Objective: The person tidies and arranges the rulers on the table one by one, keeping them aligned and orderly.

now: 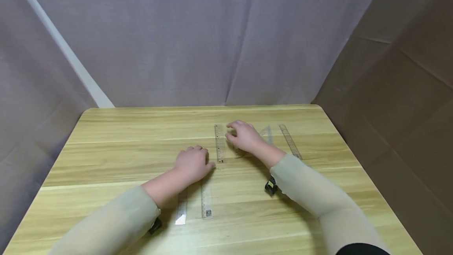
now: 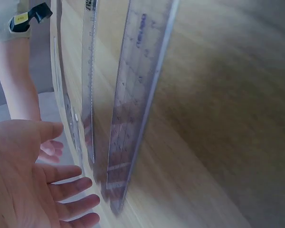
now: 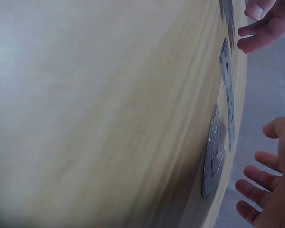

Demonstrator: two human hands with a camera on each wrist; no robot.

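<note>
A clear ruler (image 1: 220,143) lay mid-table (image 1: 116,148), its long axis pointing away from the person, between the left hand (image 1: 192,163) and right hand (image 1: 245,136), fingers relaxed, holding nothing. Its print was unreadable.

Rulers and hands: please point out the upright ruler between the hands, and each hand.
ruler (image 1: 220,143), head view, its middle
left hand (image 1: 192,163), head view, its back
right hand (image 1: 245,136), head view, its back

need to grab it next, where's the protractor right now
In the head view the protractor lies flat on the table, mostly hidden under the right hand, between the upright ruler and the set square.
</note>
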